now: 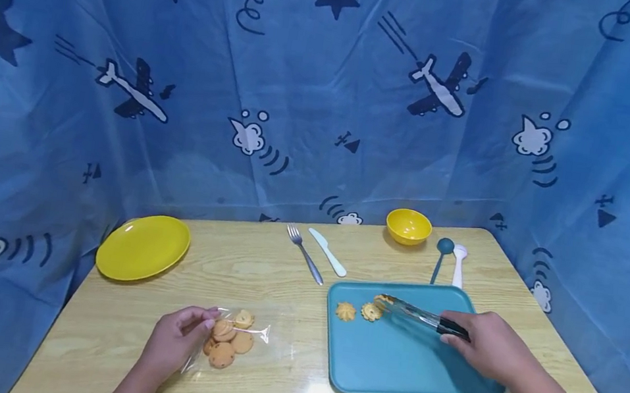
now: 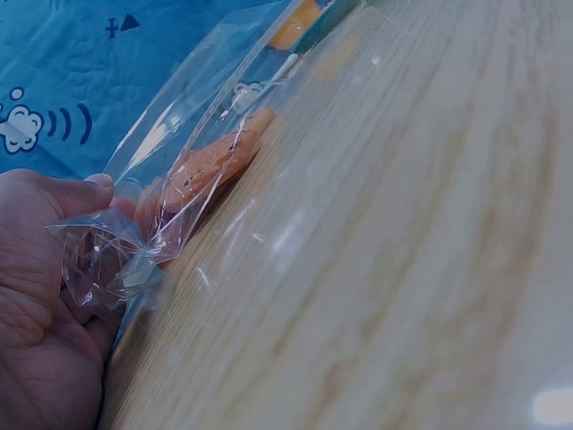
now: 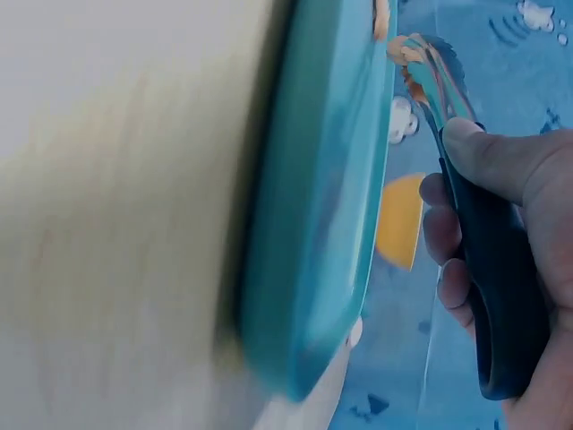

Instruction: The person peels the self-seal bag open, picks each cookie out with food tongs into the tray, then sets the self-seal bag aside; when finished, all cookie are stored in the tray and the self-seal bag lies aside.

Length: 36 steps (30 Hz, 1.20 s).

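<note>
In the head view my left hand (image 1: 172, 342) pinches the edge of a clear plastic bag (image 1: 272, 343) lying on the table, with several round cookies (image 1: 222, 355) inside. The left wrist view shows the crumpled bag end (image 2: 103, 260) between thumb and fingers. My right hand (image 1: 489, 345) grips black-handled metal tongs (image 1: 419, 314) over the teal tray (image 1: 405, 374). A cookie (image 1: 382, 300) sits at the tongs' tips; in the right wrist view the tips close round it (image 3: 407, 52). Two flower-shaped cookies (image 1: 345, 311) lie near the tray's far left corner.
A yellow plate (image 1: 143, 247) lies at the back left. Behind the tray are a fork (image 1: 305, 255), a pale knife (image 1: 328, 253), a yellow bowl (image 1: 408, 227), a dark teal spoon (image 1: 442, 256) and a white spoon (image 1: 459, 262). Blue patterned cloth (image 1: 315, 103) hangs around the table.
</note>
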Available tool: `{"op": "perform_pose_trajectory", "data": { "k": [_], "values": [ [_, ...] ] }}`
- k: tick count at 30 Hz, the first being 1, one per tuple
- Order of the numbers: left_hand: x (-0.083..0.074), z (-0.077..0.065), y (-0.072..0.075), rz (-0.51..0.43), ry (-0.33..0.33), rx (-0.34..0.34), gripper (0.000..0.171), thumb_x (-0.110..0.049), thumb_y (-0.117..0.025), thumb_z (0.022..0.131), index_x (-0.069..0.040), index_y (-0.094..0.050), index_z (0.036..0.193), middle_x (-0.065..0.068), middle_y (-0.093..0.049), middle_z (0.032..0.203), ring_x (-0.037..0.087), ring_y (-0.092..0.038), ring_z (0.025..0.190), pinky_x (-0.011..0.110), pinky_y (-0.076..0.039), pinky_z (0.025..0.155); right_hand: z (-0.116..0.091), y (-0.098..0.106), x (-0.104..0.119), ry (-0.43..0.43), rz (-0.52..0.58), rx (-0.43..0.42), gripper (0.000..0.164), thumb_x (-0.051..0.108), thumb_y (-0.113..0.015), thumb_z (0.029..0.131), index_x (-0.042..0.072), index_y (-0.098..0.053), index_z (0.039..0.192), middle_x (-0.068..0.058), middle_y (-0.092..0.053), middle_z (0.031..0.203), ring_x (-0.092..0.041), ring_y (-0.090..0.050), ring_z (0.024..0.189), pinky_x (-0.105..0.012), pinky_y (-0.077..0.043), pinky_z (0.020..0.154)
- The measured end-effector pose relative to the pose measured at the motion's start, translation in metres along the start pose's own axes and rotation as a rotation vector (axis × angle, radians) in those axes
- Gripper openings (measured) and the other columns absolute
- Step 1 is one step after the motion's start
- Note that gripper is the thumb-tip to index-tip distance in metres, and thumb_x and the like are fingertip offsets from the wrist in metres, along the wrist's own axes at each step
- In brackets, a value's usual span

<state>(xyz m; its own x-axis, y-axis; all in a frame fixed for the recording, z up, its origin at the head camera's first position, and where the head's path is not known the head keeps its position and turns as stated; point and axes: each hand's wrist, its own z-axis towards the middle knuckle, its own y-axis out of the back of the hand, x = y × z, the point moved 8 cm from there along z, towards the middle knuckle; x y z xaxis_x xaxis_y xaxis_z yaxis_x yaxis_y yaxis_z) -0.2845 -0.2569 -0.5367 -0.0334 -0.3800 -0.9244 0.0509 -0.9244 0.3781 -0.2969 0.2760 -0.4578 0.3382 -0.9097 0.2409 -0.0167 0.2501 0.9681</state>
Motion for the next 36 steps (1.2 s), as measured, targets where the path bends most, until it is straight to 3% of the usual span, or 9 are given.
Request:
{"op": "perform_pose_trajectory", "data": {
  "k": [6, 14, 21, 36],
  "values": [
    [0.002, 0.000, 0.001, -0.018, -0.004, 0.008, 0.018, -0.027, -0.073, 0.096, -0.010, -0.072, 0.102, -0.001, -0.074, 0.125, 0.011, -0.063, 0.127, 0.010, -0.047, 0.103, -0.012, 0.005, -0.019, -0.020, -0.054, -0.031, 0.040, 0.030, -0.079, 0.089, 0.009, -0.072, 0.123, -0.002, -0.076, 0.095, -0.013, -0.066, 0.077, -0.040, -0.056, 0.064],
    [0.003, -0.001, 0.000, -0.014, 0.023, 0.018, 0.022, -0.031, -0.071, 0.097, -0.011, -0.072, 0.105, -0.004, -0.073, 0.126, 0.015, -0.060, 0.132, 0.011, -0.046, 0.105, -0.015, 0.009, -0.021, -0.032, -0.089, -0.015, 0.041, 0.030, -0.080, 0.089, 0.008, -0.072, 0.123, 0.004, -0.073, 0.086, -0.006, -0.052, 0.066, -0.030, -0.046, 0.057],
    [0.001, -0.001, 0.000, -0.028, 0.012, 0.018, 0.020, -0.030, -0.072, 0.096, -0.011, -0.072, 0.103, -0.004, -0.073, 0.125, 0.014, -0.062, 0.130, 0.010, -0.046, 0.103, -0.019, 0.005, -0.020, -0.043, -0.066, 0.016, 0.046, 0.032, -0.080, 0.088, 0.007, -0.070, 0.126, 0.001, -0.074, 0.090, -0.006, -0.054, 0.069, -0.032, -0.050, 0.059],
    [0.002, 0.000, 0.001, -0.017, 0.000, 0.008, 0.020, -0.030, -0.073, 0.095, -0.010, -0.072, 0.101, -0.002, -0.074, 0.125, 0.008, -0.063, 0.125, 0.011, -0.047, 0.103, -0.026, 0.003, -0.019, -0.038, -0.052, 0.004, 0.050, 0.033, -0.083, 0.085, 0.007, -0.070, 0.127, 0.004, -0.071, 0.087, -0.006, -0.049, 0.066, -0.027, -0.043, 0.058]
  ]
}}
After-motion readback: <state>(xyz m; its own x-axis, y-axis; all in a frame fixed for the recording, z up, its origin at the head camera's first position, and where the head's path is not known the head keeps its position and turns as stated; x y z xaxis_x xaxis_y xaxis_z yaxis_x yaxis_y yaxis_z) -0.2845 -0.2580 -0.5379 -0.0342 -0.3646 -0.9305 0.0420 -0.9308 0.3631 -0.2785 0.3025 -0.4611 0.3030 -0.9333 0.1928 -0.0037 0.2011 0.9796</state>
